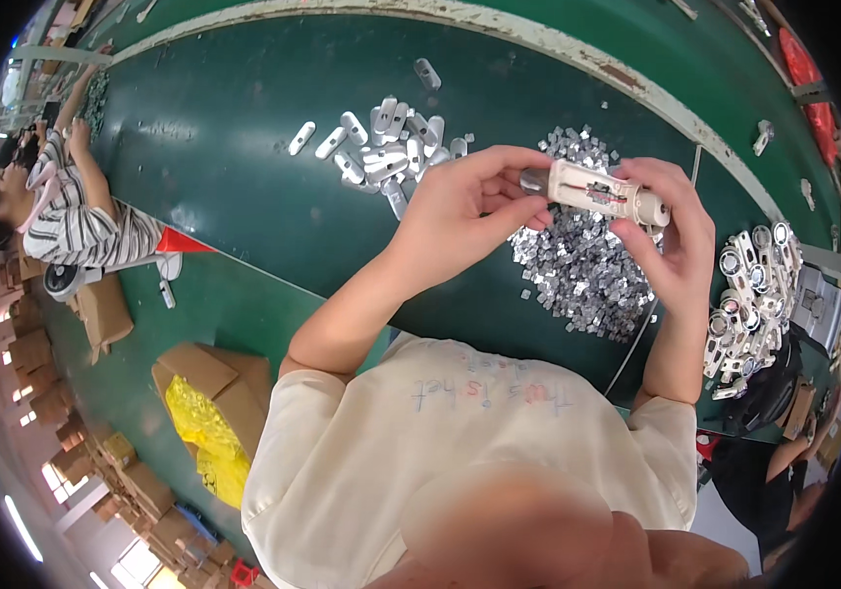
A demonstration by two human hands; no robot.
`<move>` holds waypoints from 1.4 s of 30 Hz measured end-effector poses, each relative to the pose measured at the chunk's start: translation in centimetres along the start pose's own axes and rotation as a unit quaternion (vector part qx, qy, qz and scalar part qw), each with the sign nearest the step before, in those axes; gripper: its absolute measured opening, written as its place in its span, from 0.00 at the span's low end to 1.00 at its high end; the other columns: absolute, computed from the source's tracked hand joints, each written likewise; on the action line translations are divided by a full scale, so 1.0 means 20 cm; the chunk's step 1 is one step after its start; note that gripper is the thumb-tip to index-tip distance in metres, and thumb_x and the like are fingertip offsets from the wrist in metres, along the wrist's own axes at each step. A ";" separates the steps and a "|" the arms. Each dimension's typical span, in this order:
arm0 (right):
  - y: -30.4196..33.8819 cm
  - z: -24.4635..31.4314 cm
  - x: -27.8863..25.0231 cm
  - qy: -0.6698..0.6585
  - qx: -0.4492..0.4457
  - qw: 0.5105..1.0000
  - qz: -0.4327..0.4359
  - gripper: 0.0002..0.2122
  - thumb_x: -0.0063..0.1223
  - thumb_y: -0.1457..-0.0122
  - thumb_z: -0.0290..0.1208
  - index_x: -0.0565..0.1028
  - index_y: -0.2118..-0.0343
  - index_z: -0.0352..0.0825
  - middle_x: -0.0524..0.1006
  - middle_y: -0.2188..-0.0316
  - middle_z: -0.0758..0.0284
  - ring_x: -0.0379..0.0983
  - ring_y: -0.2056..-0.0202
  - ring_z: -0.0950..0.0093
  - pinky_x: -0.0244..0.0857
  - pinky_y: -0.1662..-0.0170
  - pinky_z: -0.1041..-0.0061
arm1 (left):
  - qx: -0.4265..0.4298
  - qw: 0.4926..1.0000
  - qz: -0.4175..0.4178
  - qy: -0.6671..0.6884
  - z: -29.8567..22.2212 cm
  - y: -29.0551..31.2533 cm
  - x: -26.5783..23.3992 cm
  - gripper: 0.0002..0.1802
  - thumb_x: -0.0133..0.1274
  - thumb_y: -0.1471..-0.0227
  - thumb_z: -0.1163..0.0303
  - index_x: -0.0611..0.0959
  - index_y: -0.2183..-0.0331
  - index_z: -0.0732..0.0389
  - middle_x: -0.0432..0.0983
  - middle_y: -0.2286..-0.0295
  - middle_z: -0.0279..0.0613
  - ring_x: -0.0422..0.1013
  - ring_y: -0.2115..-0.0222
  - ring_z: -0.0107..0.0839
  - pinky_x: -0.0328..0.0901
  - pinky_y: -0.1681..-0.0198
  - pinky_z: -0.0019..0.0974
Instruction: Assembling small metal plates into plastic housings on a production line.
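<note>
A white plastic housing (592,190) with a hollow inner side and thin red wires spans the space between my hands, above the green table. My right hand (678,231) grips its rounded end, thumb below and fingers above. At the other end, my left hand (474,201) has thumb and fingers closed around a small silver metal piece (535,181), which meets the housing; whether it is fastened there I cannot tell. Under the hands lies a heap of small shiny metal squares (587,270). Left of it is a loose pile of oblong silver metal covers (386,147).
White plastic housings (756,294) are piled at the right, beside a black bag (769,393). A pale metal rail (538,37) crosses the table's far side. At lower left stands a cardboard box (229,378) with a yellow bag (206,437). Another person (77,216) sits at far left.
</note>
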State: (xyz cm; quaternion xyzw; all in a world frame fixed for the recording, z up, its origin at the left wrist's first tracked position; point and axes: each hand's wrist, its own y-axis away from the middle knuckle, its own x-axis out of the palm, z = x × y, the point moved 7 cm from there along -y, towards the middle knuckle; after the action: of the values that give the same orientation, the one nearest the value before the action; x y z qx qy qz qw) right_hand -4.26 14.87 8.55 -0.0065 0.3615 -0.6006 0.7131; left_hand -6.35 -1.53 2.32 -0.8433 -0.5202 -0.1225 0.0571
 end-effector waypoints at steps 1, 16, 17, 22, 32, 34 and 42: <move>0.00 0.04 0.01 0.029 -0.004 1.000 0.001 0.16 0.59 0.59 0.20 0.73 0.63 0.30 0.72 0.67 0.60 0.70 0.66 0.68 0.64 0.63 0.75 | 0.007 1.000 0.005 -0.009 0.01 0.00 0.01 0.17 0.46 0.53 0.85 0.72 0.58 0.69 0.74 0.68 0.43 0.74 0.69 0.27 0.69 0.65 0.26; 0.02 0.07 0.07 0.105 -0.025 0.994 0.017 0.15 0.60 0.61 0.20 0.75 0.66 0.31 0.71 0.68 0.62 0.69 0.69 0.68 0.65 0.68 0.75 | -0.048 0.998 0.044 -0.024 -0.03 0.04 0.04 0.17 0.49 0.54 0.85 0.72 0.58 0.71 0.74 0.67 0.45 0.74 0.69 0.29 0.71 0.65 0.31; 0.02 0.07 0.06 0.105 -0.020 0.994 0.015 0.15 0.60 0.61 0.20 0.75 0.66 0.31 0.71 0.68 0.62 0.69 0.69 0.68 0.65 0.68 0.75 | -0.050 0.997 0.045 -0.023 -0.02 0.03 0.04 0.17 0.49 0.54 0.85 0.72 0.58 0.71 0.74 0.67 0.45 0.74 0.69 0.29 0.71 0.65 0.31; 0.02 0.08 0.06 0.109 -0.023 0.993 0.024 0.15 0.60 0.61 0.19 0.75 0.66 0.31 0.71 0.68 0.62 0.69 0.69 0.68 0.65 0.69 0.75 | -0.019 0.998 0.039 -0.050 -0.04 0.02 0.05 0.15 0.50 0.53 0.82 0.73 0.59 0.70 0.74 0.69 0.42 0.73 0.72 0.25 0.70 0.68 0.27; 0.04 0.10 0.07 0.123 -0.043 0.991 0.009 0.16 0.61 0.64 0.18 0.75 0.67 0.31 0.70 0.69 0.62 0.68 0.71 0.70 0.63 0.73 0.77 | -0.023 0.998 -0.019 -0.049 -0.01 0.04 0.06 0.12 0.47 0.50 0.82 0.73 0.61 0.70 0.74 0.70 0.43 0.72 0.73 0.25 0.68 0.70 0.26; 0.03 0.10 0.07 0.127 -0.043 0.991 0.009 0.16 0.61 0.64 0.18 0.75 0.67 0.31 0.70 0.70 0.62 0.68 0.71 0.70 0.63 0.74 0.78 | -0.027 0.999 -0.013 -0.032 -0.01 0.04 0.06 0.12 0.46 0.50 0.82 0.72 0.61 0.71 0.74 0.70 0.44 0.72 0.73 0.26 0.68 0.70 0.26; 0.05 0.08 0.07 0.095 -0.019 0.995 -0.013 0.16 0.62 0.65 0.18 0.75 0.68 0.30 0.71 0.70 0.62 0.69 0.71 0.70 0.65 0.71 0.77 | -0.007 0.999 -0.027 -0.034 -0.02 0.04 0.07 0.11 0.45 0.49 0.81 0.72 0.61 0.72 0.74 0.71 0.45 0.72 0.74 0.26 0.68 0.71 0.26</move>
State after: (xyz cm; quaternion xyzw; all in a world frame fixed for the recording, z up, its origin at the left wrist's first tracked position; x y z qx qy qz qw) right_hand -2.60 13.29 8.61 0.0325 0.4389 -0.6011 0.6671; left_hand -5.01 -0.74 3.18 -0.8327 -0.5439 -0.0989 0.0305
